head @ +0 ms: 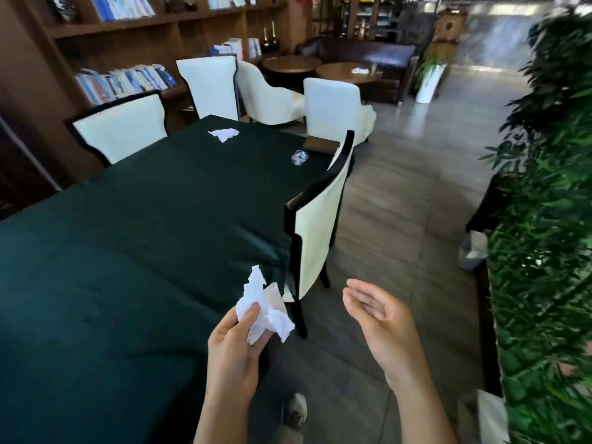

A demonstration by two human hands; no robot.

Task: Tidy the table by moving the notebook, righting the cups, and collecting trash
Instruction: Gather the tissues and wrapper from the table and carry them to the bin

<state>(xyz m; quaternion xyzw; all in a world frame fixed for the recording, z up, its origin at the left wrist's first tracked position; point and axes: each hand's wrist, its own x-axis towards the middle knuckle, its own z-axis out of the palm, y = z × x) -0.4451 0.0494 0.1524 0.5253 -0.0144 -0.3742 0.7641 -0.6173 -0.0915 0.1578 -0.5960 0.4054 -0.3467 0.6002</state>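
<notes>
My left hand [234, 350] grips crumpled white tissue paper [264, 307] just past the near right edge of the dark green table [144, 251]. My right hand [378, 318] hovers over the floor to the right, palm up, fingers apart and holding nothing. Far down the table lies another white tissue [223, 134]. A clear plastic cup [299, 158] lies tipped near the far right edge. Beyond it a brown notebook [320, 144] rests at the table's far right corner, partly hidden by a chair back.
White chairs with black trim stand around the table; one [317, 225] is pushed in at the right side close to my hands. A white-lined waste bin [472, 251] stands on the tiled floor by the green plant wall [544, 219]. Bookshelves [128, 43] fill the left.
</notes>
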